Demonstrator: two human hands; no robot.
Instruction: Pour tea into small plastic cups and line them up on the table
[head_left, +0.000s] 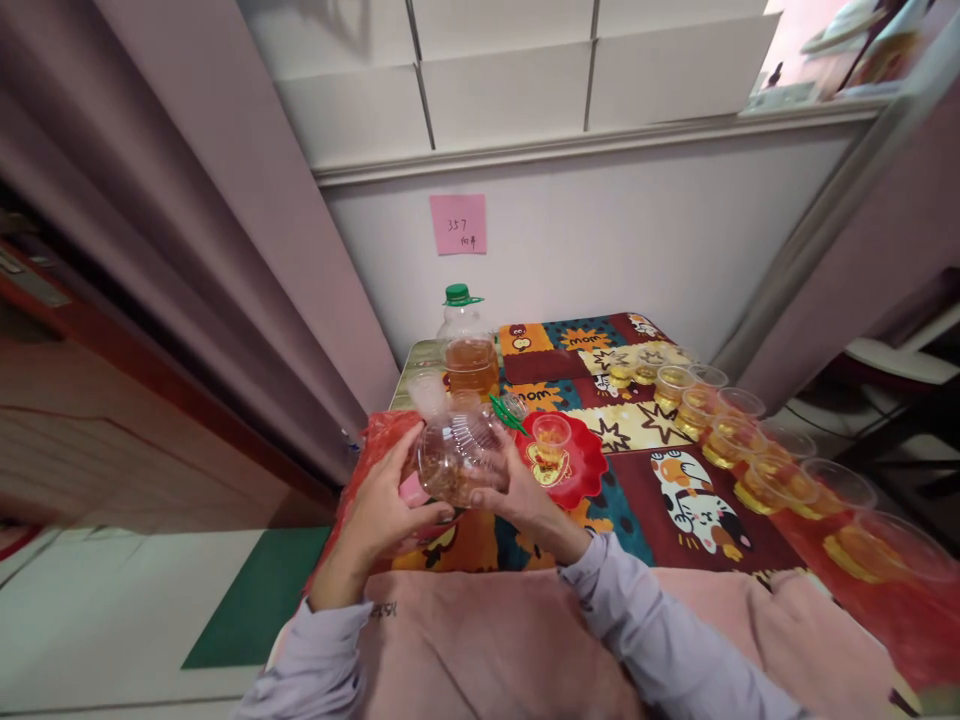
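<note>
Both my hands are wrapped round a clear, shiny, rounded vessel (457,455) with fine ribs, tilted above the near-left part of the table. Its exact kind I cannot make out. My left hand (384,500) grips its left side, close to a small pink piece (413,490). My right hand (525,500) closes on its right side, thumb in front. Just behind stands a large clear bottle (471,365) of amber liquid with a green cap. A green strip (508,413) shows at the vessel's upper right; what it belongs to is unclear.
To the right, a red scalloped plate (589,478) carries a small clear cup (551,440). Several clear cups (727,440) of yellow liquid line the table's right side. A patterned cloth (630,505) covers the table, with pink fabric (495,640) at the near edge.
</note>
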